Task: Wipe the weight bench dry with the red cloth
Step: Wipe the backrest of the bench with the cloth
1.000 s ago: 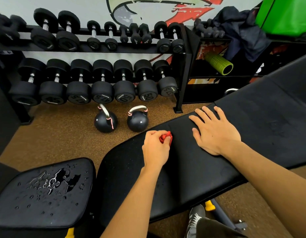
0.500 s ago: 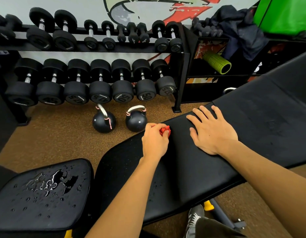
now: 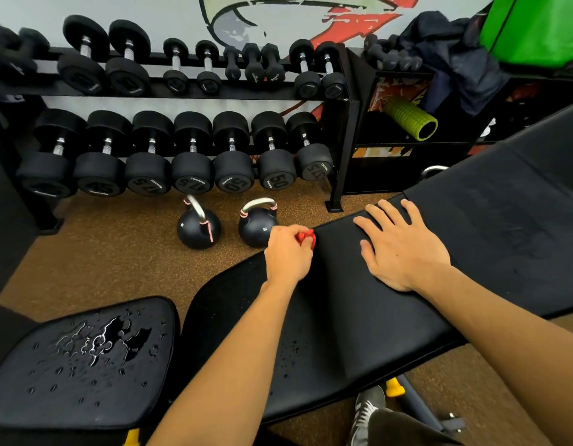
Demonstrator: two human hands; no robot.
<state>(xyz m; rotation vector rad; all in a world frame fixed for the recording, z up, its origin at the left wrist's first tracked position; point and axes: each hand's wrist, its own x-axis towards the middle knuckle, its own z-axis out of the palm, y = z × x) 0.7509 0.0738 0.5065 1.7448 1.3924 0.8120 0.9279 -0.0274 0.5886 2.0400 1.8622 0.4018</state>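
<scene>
A black weight bench fills the lower view: its long back pad [image 3: 349, 317] runs from the middle up to the right, and its seat pad [image 3: 53, 391] lies at the lower left, wet with a puddle and drops. My left hand [image 3: 286, 252] grips the bunched red cloth [image 3: 306, 237] at the far edge of the back pad; only a bit of cloth shows past the fingers. My right hand [image 3: 397, 244] lies flat on the pad just to the right, fingers spread. A few small drops speckle the pad near my left forearm.
Two black kettlebells [image 3: 198, 225] [image 3: 257, 225] stand on the brown floor just beyond the pad. Behind them is a two-tier dumbbell rack [image 3: 341, 149]. A shelf with a green foam roller [image 3: 410, 119] and dark clothing is at the back right. A shoe [image 3: 368, 410] shows under the bench.
My left hand has slid the red cloth away from me, from the middle of the back pad to its far edge. My right hand has stayed flat on the pad.
</scene>
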